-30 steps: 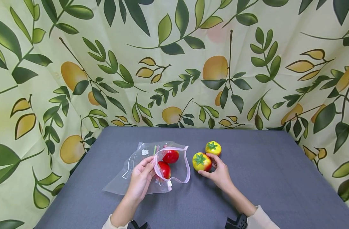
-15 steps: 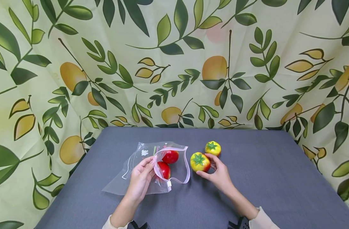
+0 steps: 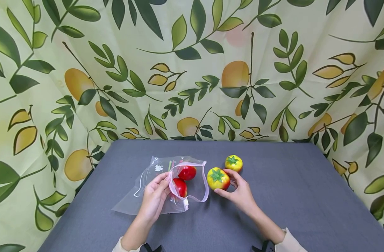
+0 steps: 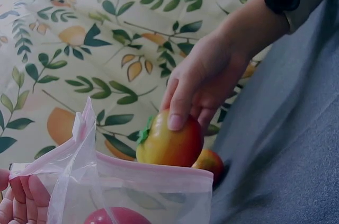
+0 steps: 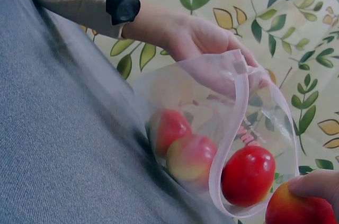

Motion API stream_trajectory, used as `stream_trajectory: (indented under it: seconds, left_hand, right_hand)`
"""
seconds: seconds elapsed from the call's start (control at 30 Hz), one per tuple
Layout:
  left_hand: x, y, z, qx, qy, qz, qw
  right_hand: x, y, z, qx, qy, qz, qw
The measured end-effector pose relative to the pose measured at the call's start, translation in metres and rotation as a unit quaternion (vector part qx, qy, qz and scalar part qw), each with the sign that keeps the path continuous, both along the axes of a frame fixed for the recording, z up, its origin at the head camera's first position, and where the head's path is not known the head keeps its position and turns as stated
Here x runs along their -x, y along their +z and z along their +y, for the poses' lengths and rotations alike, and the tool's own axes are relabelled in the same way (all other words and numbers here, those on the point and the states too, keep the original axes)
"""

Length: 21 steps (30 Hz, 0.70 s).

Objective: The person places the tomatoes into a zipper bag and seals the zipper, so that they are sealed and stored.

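Observation:
A clear zip bag point(image 3: 138, 189) with a pink rim and a white slider lies on its side, its mouth facing right. My left hand point(image 3: 155, 196) pinches the rim at the near left of the mouth and holds it apart. Red fruits point(image 3: 187, 172) show inside the bag; in the right wrist view more of them show blurred through the plastic. With thumb and fingers, my right hand point(image 3: 240, 192) grips a large yellow-and-red tomato point(image 3: 218, 177) with a green star-shaped top, close to the bag's opening. Its palm side is hidden in the head view.
A smaller yellow-and-red tomato point(image 3: 234, 163) sits on the grey tabletop point(image 3: 283, 182), just behind my right fingers. A leaf-and-fruit patterned cloth point(image 3: 192, 80) hangs behind and at both sides of the table.
My right hand has moved slightly left, bringing the large tomato nearer the bag's mouth. The left hand and bag stay nearly still.

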<state>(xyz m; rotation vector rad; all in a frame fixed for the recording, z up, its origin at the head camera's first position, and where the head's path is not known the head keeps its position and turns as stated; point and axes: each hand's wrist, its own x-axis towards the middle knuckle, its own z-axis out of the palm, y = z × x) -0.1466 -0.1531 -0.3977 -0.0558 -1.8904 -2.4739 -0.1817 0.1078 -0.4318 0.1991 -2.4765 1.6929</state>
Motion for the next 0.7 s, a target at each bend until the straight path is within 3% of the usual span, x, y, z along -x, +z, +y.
stream_trajectory:
  seconds: [0.7]
  left_hand:
    - [-0.001, 0.001, -0.001, 0.011, -0.001, 0.003, 0.9999]
  right_hand:
    - [-0.013, 0.008, -0.012, 0.024, 0.041, 0.026, 0.9985]
